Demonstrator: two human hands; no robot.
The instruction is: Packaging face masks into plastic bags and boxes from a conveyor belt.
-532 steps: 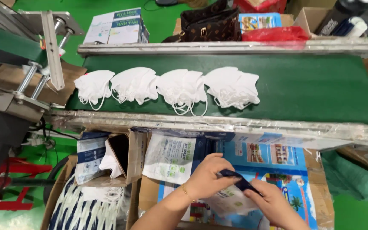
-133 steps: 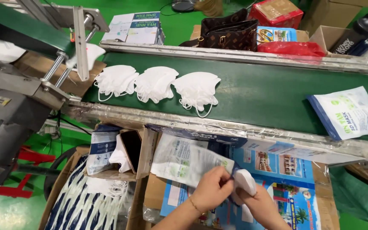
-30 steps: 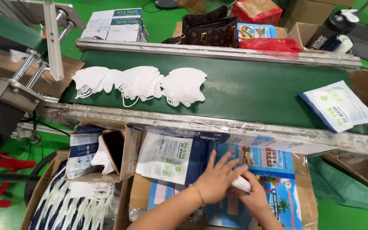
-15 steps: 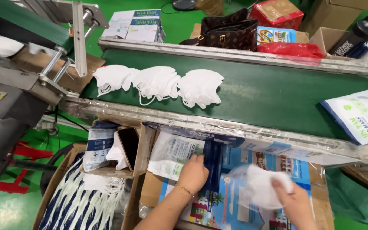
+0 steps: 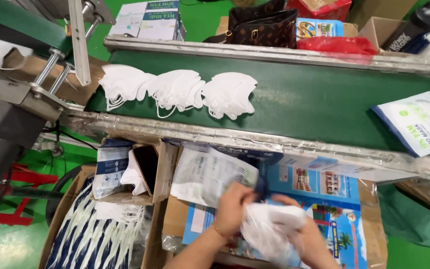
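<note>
We see the fingers (image 5: 240,197) of the left hand (image 5: 232,209) curled shut over the near end of a white mask bundle in a clear bag (image 5: 269,231), while the right hand (image 5: 307,234) closes round its far side from below. The bundle sits low in the view, over a blue printed carton (image 5: 344,209), and its long axis runs roughly left to right, tipped slightly down toward the left. Motion blur smears both hands and the bag, so we cannot make out single fingertips on the right hand or where the bag's mouth lies.

Half a second ago the hands were apart, the left one on the stack of flat printed pouches (image 5: 210,174) and the right lifting the bundle alone; now both meet on it. The three white masks (image 5: 177,89) have travelled a little along the green conveyor belt (image 5: 314,104), and the sealed pouch (image 5: 419,122) at the belt's right end lies partly cut off by the frame edge.

A small cardboard box (image 5: 148,169) to the left holds a dark phone; its other contents are hard to tell.
</note>
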